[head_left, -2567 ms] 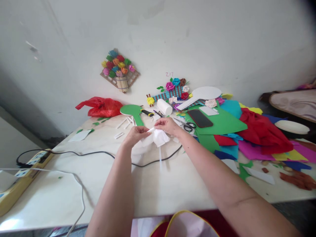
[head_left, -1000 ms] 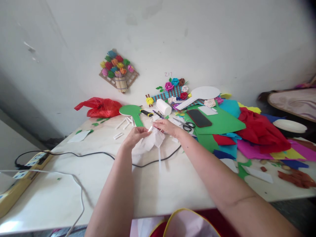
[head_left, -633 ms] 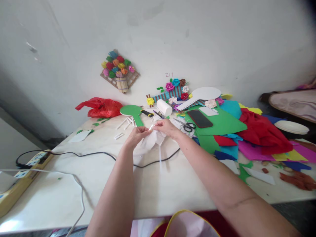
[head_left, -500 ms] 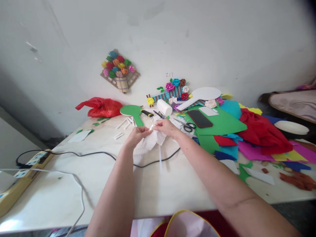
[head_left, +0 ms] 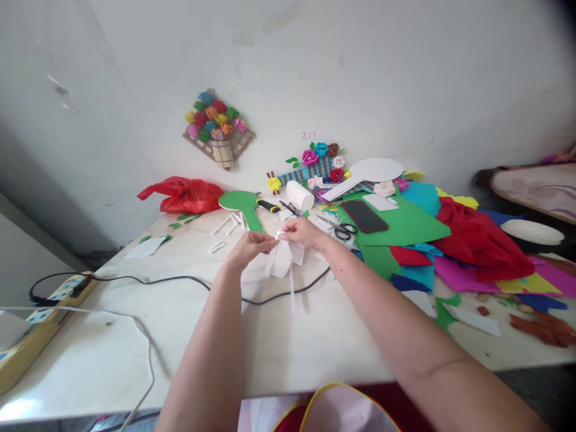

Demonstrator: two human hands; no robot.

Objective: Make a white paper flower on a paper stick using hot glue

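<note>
Both hands meet over the middle of the table, pinching a gathered piece of thin white paper or fabric (head_left: 281,259). My left hand (head_left: 248,247) is closed at its upper left edge. My right hand (head_left: 302,233) grips the top with thumb and forefinger. The white sheet hangs in loose folds below the fingers, and a narrow pale strip (head_left: 292,285) dangles beneath it. Just beyond the hands lie a green paddle-shaped piece (head_left: 240,204), a black and yellow box cutter (head_left: 269,206) and a pair of scissors (head_left: 344,230).
White rolled sticks (head_left: 217,246) lie left of the hands. A black cable (head_left: 180,278) runs across the table to a power strip (head_left: 54,318). A white roll (head_left: 300,195), a phone (head_left: 365,216), green sheets (head_left: 405,225) and red cloth (head_left: 481,240) crowd the right. A red bag (head_left: 189,195) sits back left.
The white piece has shifted slightly and its folds hang more spread below the fingers. My left hand has moved a little, while both hands keep their pinch.
</note>
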